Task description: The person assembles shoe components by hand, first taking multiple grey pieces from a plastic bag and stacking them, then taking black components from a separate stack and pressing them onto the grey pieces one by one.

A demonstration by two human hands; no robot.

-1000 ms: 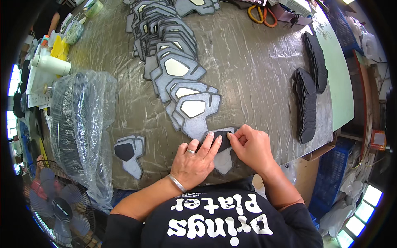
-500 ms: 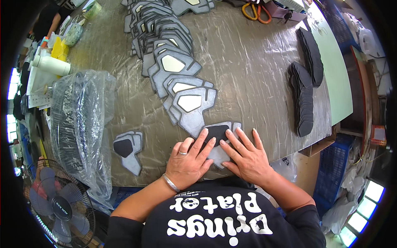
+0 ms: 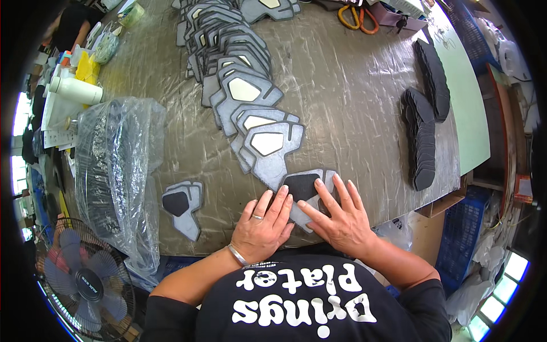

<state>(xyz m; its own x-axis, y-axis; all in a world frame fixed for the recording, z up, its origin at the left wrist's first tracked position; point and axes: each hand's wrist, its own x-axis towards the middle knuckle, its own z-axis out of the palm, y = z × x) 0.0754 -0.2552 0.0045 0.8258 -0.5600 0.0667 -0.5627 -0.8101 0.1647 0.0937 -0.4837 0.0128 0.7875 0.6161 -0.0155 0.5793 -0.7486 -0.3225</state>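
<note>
A flat grey panel (image 3: 298, 217) with dark edges lies at the table's front edge. A black rounded patch (image 3: 302, 184) sits on its wider part. My right hand (image 3: 345, 223) rests with fingers spread, their tips on the panel and against the patch's right side. Beside the patch's lower left edge lies my left hand (image 3: 261, 225), fingers stretched out flat and holding nothing. Just beyond is the near end of a long overlapping row of similar grey panels (image 3: 268, 166), whose visible openings show pale cream areas (image 3: 266, 144).
Grey panels topped by a black patch (image 3: 175, 203) lie at left, near a clear plastic bag (image 3: 117, 171) of dark pieces. Two rows of black patches (image 3: 420, 145) run along the right. Orange-handled scissors (image 3: 359, 21) and a white bottle (image 3: 76, 90) lie farther back. A fan (image 3: 85, 282) stands lower left.
My left hand has slid back a little off the black patch, its fingers closer together, uncovering more of it. My right hand stays on the panel. The whole view has shifted slightly.
</note>
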